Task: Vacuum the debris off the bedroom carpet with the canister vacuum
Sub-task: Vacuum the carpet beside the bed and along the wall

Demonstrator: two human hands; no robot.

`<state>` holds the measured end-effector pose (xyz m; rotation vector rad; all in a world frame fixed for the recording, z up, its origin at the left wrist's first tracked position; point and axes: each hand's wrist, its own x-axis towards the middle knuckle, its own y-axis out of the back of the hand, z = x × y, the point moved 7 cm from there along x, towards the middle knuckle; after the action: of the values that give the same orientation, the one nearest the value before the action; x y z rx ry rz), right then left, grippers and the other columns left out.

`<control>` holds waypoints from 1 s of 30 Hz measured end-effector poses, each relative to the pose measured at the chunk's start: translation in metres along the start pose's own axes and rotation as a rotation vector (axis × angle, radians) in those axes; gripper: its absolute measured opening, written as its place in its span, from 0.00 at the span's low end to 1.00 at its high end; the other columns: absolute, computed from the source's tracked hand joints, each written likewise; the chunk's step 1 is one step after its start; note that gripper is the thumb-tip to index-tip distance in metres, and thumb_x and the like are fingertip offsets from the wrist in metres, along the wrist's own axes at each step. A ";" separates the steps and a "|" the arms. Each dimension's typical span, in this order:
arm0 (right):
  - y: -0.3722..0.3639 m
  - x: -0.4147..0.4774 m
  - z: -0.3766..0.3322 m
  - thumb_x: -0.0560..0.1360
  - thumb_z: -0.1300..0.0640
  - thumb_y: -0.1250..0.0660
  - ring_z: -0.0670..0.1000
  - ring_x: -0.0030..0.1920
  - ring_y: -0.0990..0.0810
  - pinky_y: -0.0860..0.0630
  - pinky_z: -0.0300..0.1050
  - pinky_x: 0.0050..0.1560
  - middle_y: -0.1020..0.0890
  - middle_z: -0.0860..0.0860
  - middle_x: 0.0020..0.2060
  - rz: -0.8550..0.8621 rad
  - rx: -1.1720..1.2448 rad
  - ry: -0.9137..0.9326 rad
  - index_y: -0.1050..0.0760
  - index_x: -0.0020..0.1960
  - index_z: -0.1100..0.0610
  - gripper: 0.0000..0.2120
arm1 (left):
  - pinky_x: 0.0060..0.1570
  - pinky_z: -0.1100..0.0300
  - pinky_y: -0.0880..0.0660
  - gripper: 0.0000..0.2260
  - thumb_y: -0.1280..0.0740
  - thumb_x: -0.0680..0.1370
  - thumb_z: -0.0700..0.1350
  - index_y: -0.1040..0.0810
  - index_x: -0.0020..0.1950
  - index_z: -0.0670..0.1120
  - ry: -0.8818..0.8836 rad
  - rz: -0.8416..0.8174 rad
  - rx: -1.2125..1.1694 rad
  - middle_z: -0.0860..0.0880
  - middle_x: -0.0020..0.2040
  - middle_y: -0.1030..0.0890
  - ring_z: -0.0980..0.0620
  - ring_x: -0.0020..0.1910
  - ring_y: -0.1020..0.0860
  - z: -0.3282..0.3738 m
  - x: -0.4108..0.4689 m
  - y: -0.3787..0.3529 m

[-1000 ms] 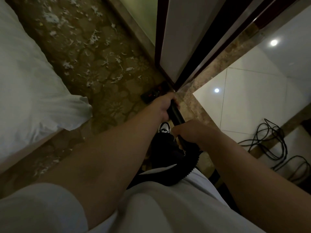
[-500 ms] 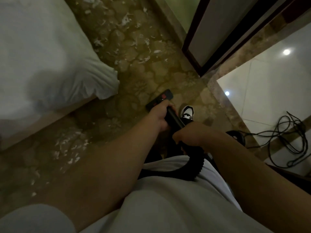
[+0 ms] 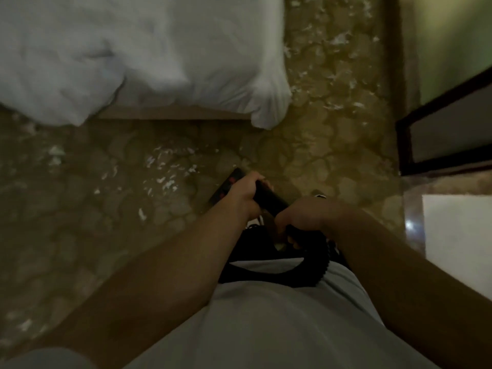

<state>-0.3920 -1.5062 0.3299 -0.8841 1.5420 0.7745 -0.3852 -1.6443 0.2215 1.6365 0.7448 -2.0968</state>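
- Vacuum wand [image 3: 269,201]: a black tube angled down and to the left over the carpet [image 3: 332,155]. Its floor nozzle [image 3: 226,186], dark with red marks, sits low at the edge of a patch of debris. Whether it is touching the pile cannot be told through the blur.
- Canister: not in view. Only the ribbed hose [image 3: 314,265] shows, looping from the handle end back across the person's white shirt [image 3: 266,315].
- Left hand [image 3: 243,194]: wrapped round the wand, forward, just behind the nozzle.
- Right hand [image 3: 300,219]: fingers curled round the rear end of the wand where the hose joins. The two hands are a little apart along the tube.
- Debris [image 3: 165,179]: white scraps lie just left of the nozzle. More are scattered at far left and along the strip between the bed and the door frame [image 3: 439,123].
- White duvet [image 3: 159,49]: its corner hangs down to the carpet beside that strip.
- Risks, as judged:
  - suction could catch the hanging duvet corner on a pass along the bed;
  - the hose looped tight against the body could kink or drag;
  - the unseen canister could snag at the tiled threshold [image 3: 458,235];
  - dim light could leave scraps missed.
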 end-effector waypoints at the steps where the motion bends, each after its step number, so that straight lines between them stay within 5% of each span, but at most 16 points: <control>1: -0.005 0.000 -0.012 0.75 0.57 0.25 0.52 0.31 0.16 0.19 0.43 0.33 0.15 0.54 0.34 -0.002 -0.051 0.011 0.17 0.48 0.62 0.08 | 0.41 0.53 0.25 0.12 0.38 0.80 0.42 0.30 0.37 0.43 -0.015 0.010 -0.038 0.46 0.27 0.26 0.49 0.32 0.27 0.005 -0.002 0.011; 9: -0.027 0.009 -0.066 0.74 0.59 0.27 0.52 0.28 0.17 0.23 0.39 0.29 0.15 0.57 0.36 0.013 -0.260 0.103 0.18 0.48 0.64 0.08 | 0.41 0.52 0.25 0.11 0.36 0.79 0.40 0.29 0.37 0.42 -0.120 0.046 -0.352 0.46 0.30 0.27 0.49 0.31 0.27 0.025 -0.009 0.061; 13: -0.008 0.010 -0.075 0.73 0.56 0.28 0.61 0.48 0.11 0.18 0.52 0.44 0.12 0.62 0.46 0.041 -0.340 0.131 0.18 0.47 0.62 0.09 | 0.38 0.53 0.25 0.07 0.36 0.80 0.40 0.29 0.41 0.42 -0.175 0.055 -0.449 0.46 0.30 0.27 0.49 0.31 0.28 0.036 -0.011 0.047; 18: 0.036 0.007 -0.069 0.76 0.57 0.30 0.64 0.55 0.13 0.18 0.62 0.61 0.13 0.64 0.52 0.035 -0.370 0.118 0.20 0.49 0.60 0.06 | 0.36 0.54 0.25 0.07 0.36 0.78 0.40 0.30 0.41 0.43 -0.147 0.010 -0.459 0.47 0.30 0.27 0.50 0.31 0.27 0.040 0.002 -0.003; 24: 0.114 -0.006 -0.030 0.76 0.57 0.29 0.63 0.52 0.13 0.17 0.60 0.58 0.14 0.63 0.50 0.061 -0.451 0.064 0.22 0.48 0.60 0.06 | 0.34 0.55 0.25 0.09 0.37 0.78 0.41 0.31 0.39 0.44 -0.036 -0.066 -0.462 0.48 0.29 0.27 0.51 0.31 0.27 0.017 0.026 -0.104; 27: 0.154 -0.013 -0.005 0.77 0.58 0.28 0.57 0.37 0.15 0.17 0.48 0.41 0.15 0.59 0.42 0.081 -0.418 0.017 0.22 0.50 0.60 0.06 | 0.36 0.54 0.25 0.08 0.36 0.79 0.41 0.30 0.39 0.43 -0.023 -0.090 -0.464 0.47 0.31 0.27 0.51 0.31 0.27 0.010 0.028 -0.151; 30: 0.176 -0.019 0.006 0.78 0.58 0.29 0.54 0.33 0.17 0.19 0.42 0.33 0.16 0.58 0.41 0.081 -0.398 0.003 0.22 0.54 0.62 0.08 | 0.39 0.53 0.25 0.10 0.37 0.78 0.40 0.30 0.37 0.44 -0.038 -0.107 -0.433 0.47 0.31 0.28 0.50 0.32 0.27 0.013 0.027 -0.175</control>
<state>-0.5399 -1.4105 0.3490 -1.1151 1.4569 1.1649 -0.5053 -1.5135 0.2283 1.3414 1.1984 -1.8578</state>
